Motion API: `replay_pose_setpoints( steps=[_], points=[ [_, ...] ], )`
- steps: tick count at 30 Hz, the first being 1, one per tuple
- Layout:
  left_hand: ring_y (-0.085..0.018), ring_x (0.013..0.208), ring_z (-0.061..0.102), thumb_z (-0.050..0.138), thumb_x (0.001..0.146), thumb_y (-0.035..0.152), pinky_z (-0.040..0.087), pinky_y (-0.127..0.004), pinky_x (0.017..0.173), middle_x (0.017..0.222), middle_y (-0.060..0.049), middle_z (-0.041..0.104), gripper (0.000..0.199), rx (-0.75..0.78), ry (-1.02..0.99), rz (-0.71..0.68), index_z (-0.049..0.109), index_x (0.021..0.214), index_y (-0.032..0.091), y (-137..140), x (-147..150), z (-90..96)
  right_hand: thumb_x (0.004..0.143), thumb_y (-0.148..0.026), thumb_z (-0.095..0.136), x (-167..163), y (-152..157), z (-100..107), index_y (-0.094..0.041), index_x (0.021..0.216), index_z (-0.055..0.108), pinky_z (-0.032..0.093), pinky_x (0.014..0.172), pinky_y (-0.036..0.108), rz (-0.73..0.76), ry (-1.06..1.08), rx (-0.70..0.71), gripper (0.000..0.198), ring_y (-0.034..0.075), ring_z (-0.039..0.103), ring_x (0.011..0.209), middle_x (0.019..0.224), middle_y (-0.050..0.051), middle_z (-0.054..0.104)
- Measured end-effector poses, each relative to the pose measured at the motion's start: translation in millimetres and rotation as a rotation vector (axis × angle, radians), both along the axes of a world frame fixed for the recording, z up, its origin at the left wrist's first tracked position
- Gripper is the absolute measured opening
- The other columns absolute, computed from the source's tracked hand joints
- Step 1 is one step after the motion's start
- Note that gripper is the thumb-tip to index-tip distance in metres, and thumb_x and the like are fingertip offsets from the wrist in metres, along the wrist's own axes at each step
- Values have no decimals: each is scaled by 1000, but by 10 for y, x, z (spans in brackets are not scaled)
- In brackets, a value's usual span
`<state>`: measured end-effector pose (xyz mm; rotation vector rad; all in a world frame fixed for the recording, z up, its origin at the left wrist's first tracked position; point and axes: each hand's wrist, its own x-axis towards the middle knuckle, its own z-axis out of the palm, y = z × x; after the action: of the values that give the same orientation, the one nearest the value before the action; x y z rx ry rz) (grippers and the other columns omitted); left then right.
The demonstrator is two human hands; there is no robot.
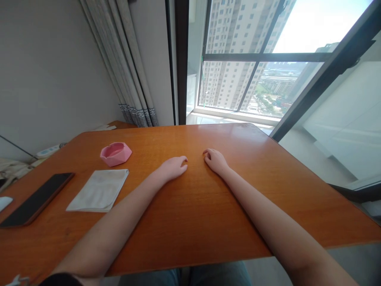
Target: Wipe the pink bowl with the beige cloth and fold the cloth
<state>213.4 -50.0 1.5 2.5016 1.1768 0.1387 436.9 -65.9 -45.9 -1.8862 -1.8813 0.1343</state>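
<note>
My left hand (174, 167) rests on its side on the wooden table (184, 230), fingers loosely curved. A gap shows between its thumb and fingers, and nothing is in it. Across a strip of bare tabletop lies my right hand (216, 161), also relaxed and slightly curled, with thumb and fingers apart and nothing held. To the left of my left hand sits a pink angular bowl (115, 155). A folded white cloth or paper (98, 190) lies flat beside my left forearm; I cannot tell which material it is.
A long dark flat slab (37, 198) lies on the table's left side, with a white object (4, 202) partly in view beyond it. A grey curtain (127, 63) hangs at the back. A dark-framed glass door (327, 67) stands beyond the right edge.
</note>
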Motion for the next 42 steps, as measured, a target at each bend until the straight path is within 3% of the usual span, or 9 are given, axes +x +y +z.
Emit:
replay_pose_setpoints(
  steps=[7, 11, 13, 15, 19, 42],
  points=[
    [-19, 78, 61, 39, 87, 28, 44, -29, 70, 86, -6, 66, 29, 131, -176, -109, 59, 106, 20, -67, 35, -289, 81, -16, 45, -140, -27, 21, -17, 101, 61, 40, 82, 30, -22, -17, -11, 26, 20, 58, 88, 92, 8, 66],
    [-19, 71, 59, 40, 85, 25, 42, -29, 64, 81, -5, 64, 27, 175, -201, -111, 54, 107, 19, -58, 78, -360, 83, -15, 45, -441, -127, 29, -18, 116, 52, 41, 80, 26, 287, 41, 47, 33, 17, 60, 90, 101, 7, 65],
    [-19, 68, 58, 41, 83, 22, 40, -29, 62, 78, -5, 62, 20, 191, -206, -105, 52, 99, 19, -28, 88, -390, 87, -18, 43, -560, -157, 30, -18, 109, 52, 41, 75, 25, 357, 54, 47, 24, 17, 60, 86, 97, 7, 66],
    [-18, 67, 56, 42, 81, 21, 39, -28, 61, 76, -3, 60, 13, 200, -217, -116, 50, 92, 19, -4, 85, -414, 89, -21, 41, -618, -159, 31, -18, 95, 53, 40, 69, 24, 337, 39, 21, 13, 16, 59, 78, 88, 6, 66],
    [-17, 65, 54, 43, 80, 21, 36, -27, 60, 73, -2, 57, 4, 213, -230, -123, 46, 83, 21, 8, 75, -436, 90, -22, 42, -605, -126, 35, -19, 81, 50, 37, 66, 24, 300, 4, 18, 13, 15, 57, 73, 81, 5, 64],
    [-16, 66, 55, 43, 81, 20, 37, -27, 60, 74, -2, 60, 6, 190, -254, -120, 48, 84, 20, -12, 78, -385, 88, -19, 44, -590, -102, -3, -20, 78, 50, 35, 65, 24, 311, 27, 49, 11, 14, 55, 71, 79, 3, 62]
  ],
)
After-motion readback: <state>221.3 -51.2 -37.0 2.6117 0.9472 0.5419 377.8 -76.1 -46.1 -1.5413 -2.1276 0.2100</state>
